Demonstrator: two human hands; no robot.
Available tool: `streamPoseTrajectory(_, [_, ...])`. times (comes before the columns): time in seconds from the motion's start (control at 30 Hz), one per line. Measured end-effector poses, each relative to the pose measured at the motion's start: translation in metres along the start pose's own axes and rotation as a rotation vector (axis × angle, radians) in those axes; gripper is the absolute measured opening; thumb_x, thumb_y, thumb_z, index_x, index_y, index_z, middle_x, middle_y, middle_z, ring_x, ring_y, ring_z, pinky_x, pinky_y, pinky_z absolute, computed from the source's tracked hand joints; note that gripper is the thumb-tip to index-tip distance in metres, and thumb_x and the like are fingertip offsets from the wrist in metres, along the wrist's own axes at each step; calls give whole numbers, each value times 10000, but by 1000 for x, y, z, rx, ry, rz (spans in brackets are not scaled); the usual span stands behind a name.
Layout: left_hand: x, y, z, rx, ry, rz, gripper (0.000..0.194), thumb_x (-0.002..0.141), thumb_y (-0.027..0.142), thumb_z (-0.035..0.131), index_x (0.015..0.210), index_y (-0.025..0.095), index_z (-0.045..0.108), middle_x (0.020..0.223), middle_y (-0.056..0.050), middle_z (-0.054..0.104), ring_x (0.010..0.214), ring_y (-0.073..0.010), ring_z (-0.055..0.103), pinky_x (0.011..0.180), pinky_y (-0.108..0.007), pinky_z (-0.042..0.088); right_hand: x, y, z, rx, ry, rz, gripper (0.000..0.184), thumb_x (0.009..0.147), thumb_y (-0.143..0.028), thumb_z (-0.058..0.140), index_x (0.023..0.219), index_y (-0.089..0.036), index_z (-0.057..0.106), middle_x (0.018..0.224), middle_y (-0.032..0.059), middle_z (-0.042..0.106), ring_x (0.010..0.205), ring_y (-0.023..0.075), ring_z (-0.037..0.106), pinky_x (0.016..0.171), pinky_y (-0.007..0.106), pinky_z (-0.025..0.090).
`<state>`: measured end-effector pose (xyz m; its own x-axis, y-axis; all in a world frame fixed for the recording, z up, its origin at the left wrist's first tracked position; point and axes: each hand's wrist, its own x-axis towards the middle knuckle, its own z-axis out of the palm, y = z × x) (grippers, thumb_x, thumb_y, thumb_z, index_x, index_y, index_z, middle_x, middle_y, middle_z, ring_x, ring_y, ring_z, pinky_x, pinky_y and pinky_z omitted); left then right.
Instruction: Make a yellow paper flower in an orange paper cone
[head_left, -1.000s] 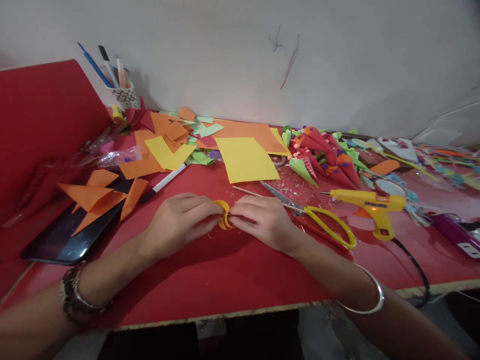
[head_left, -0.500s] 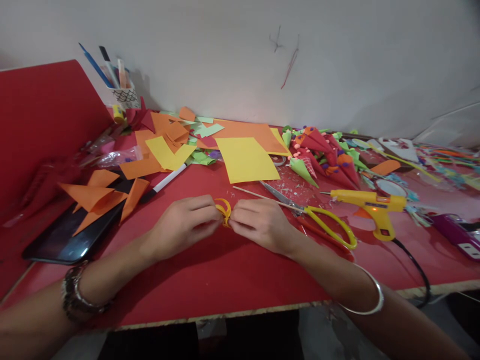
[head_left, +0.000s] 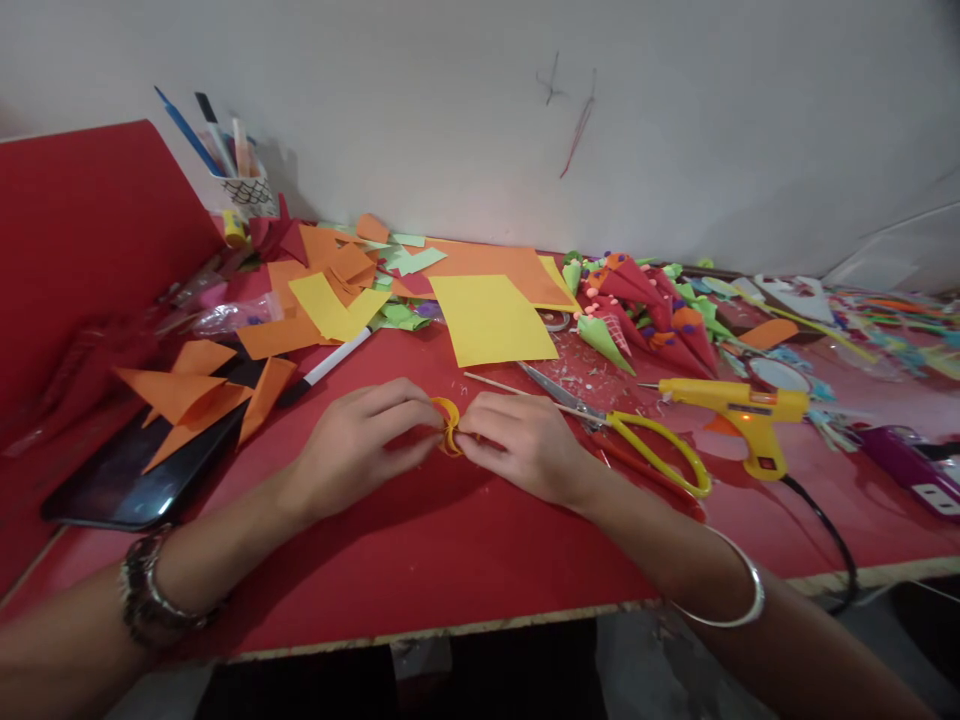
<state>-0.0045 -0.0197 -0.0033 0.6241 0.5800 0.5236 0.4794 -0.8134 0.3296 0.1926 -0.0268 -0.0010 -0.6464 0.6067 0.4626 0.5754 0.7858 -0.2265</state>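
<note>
Between my fingertips is a small curled yellow paper strip (head_left: 448,422), bent into a loop just above the red tabletop (head_left: 420,560). My left hand (head_left: 360,445) pinches its left side, and my right hand (head_left: 529,445) pinches the right side; the fingers hide both ends. Just beyond my right hand lie yellow-handled scissors (head_left: 664,450) and a thin wooden stick (head_left: 487,380). A yellow paper sheet (head_left: 495,320) lies flat past my hands. Left of my left hand, folded orange paper pieces (head_left: 180,395) rest on a black phone (head_left: 112,485).
A yellow glue gun (head_left: 739,405) lies at right, its black cord (head_left: 825,520) running over the front edge. Red paper cones (head_left: 645,300) are heaped at the back. A white marker (head_left: 341,355), paper scraps and a pen cup (head_left: 250,190) are at left. A wall (head_left: 420,120) stands behind.
The yellow strip's loop has turned slightly and looks rounder as my fingers work it. Both hands stay in nearly the same place; the view has shifted very slightly.
</note>
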Motion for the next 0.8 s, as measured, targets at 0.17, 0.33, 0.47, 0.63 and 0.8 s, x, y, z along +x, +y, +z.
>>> streamPoseTrajectory(0.17, [1,0,-4,45,102,15,140,750,211,558,873,184,497,831,-28,534,787,-136,526,683,-250,456,0,1,-1,23,52,-26,190,858,-208,410,814,-159,589,771,35,591,698,101,529,610,208,380])
streamPoseTrajectory(0.33, [0,-6,-6,34,62,11,645,642,389,659,1166,157,360,1112,-129,447,1053,-254,445,862,-399,425,-2,3,-2,68,117,-23,149,845,-196,437,860,-170,584,875,54,569,782,115,539,636,211,411])
streamPoseTrajectory(0.47, [-2,-10,-4,-27,-155,-26,825,630,468,658,1283,179,245,1231,-145,408,1135,-276,404,909,-407,400,-2,2,-2,100,82,-38,156,852,-204,430,877,-173,581,907,57,548,807,116,528,671,220,419])
streamPoseTrajectory(0.63, [-3,-9,0,-33,-234,-63,761,678,419,635,1290,214,232,1211,-121,470,1081,-244,469,887,-381,410,-1,0,-4,77,3,-109,175,861,-213,415,867,-187,588,936,57,539,803,115,513,667,226,411])
streamPoseTrajectory(0.8, [-3,-11,-1,-46,-238,-108,773,677,442,627,1298,222,221,1143,-105,518,1020,-233,505,856,-381,418,0,-1,-5,147,80,-59,157,833,-205,436,918,-176,564,931,56,527,806,117,513,675,230,427])
